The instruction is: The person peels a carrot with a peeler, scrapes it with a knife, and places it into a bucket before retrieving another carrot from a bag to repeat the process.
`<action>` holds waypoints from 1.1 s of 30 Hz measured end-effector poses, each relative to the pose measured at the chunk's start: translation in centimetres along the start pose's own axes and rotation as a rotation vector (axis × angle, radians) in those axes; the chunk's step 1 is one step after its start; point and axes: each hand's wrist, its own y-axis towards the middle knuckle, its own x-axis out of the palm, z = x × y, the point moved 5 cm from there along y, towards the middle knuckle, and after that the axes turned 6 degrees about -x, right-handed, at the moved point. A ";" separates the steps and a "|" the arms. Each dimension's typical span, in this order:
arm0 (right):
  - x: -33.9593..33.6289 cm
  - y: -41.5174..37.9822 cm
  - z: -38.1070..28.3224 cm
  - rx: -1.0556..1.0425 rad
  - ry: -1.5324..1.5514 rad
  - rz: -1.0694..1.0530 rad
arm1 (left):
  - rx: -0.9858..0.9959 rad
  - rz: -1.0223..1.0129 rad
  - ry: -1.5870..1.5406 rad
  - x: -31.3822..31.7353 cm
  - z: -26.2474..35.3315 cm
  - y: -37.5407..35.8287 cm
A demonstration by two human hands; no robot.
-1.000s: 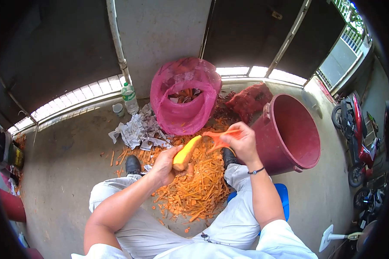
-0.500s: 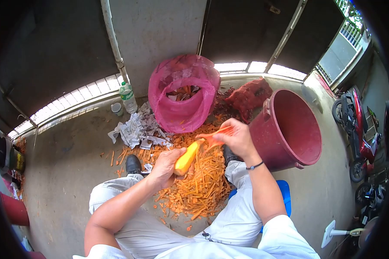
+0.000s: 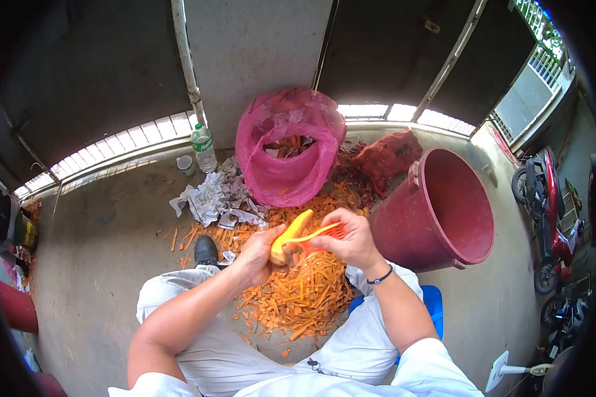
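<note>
My left hand [image 3: 255,257] is wrapped round the lower end of a peeled, bright yellow-orange carrot [image 3: 294,229], which points up and away from me. In my right hand [image 3: 352,239] is an orange plastic peeler [image 3: 307,247], its head against or very close to the carrot's right side near the left fingers. Exact contact of the blade cannot be made out. Below both hands, a heap of orange peelings [image 3: 308,301] spreads over the floor between my feet.
Beyond the heap stands a pink plastic sack [image 3: 288,190] with scraps inside. A tilted maroon bucket [image 3: 404,221] and a red mesh bag [image 3: 385,159] lie to its right. Crumpled paper [image 3: 212,198], a bottle [image 3: 204,149] and a cup [image 3: 185,164] sit left. Motorbikes [image 3: 546,212] are far right.
My right hand with the peeler has moved down toward me along the carrot, from its far tip to near the left fingers. The carrot is tilted slightly more upright.
</note>
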 end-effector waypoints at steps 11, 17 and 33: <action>-0.2 1.2 -0.1 0.149 0.205 -0.091 | 0.115 -0.087 0.113 1.7 0.3 -0.2; -4.3 1.7 2.1 0.145 0.049 -0.012 | 0.057 -0.098 0.059 1.5 -0.4 -1.2; 0.6 0.1 0.0 0.038 0.059 0.008 | -0.002 -0.095 0.013 0.1 0.4 -0.1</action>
